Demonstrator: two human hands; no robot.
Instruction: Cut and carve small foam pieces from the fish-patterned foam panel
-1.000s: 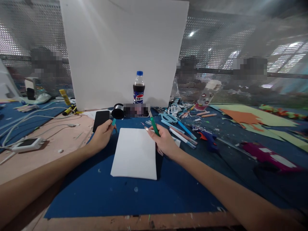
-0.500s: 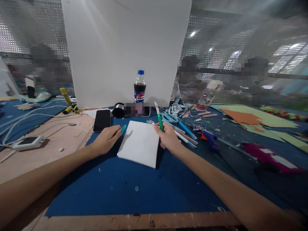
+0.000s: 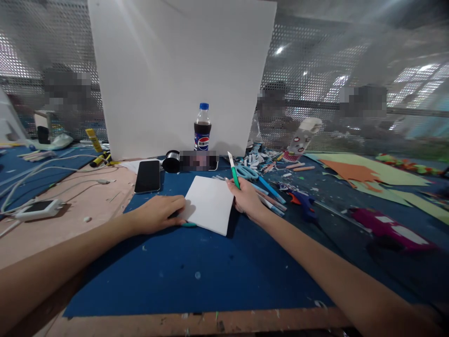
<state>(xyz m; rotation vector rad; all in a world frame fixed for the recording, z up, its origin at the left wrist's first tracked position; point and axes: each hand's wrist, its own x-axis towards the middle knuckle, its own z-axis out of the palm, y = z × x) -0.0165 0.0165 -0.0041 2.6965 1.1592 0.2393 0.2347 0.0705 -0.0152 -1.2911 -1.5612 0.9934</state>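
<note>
A square white board is in the middle of the blue mat. My left hand grips its left edge, fingers at the edge and the green-nailed thumb by the near left corner. My right hand is closed round a craft knife with a green handle, its blade pointing up and away. That hand also sits against the board's right edge; whether some of its fingers hold the board is hidden.
Behind the board stand a cola bottle, a dark spool and a phone. To the right lie blue scissors, pens, paper scraps and a blue glue gun. White cables and a charger are on the left.
My left hand has moved right onto the board's left edge, its thumb now at the near corner. The board has shifted slightly. My right hand still holds the craft knife.
</note>
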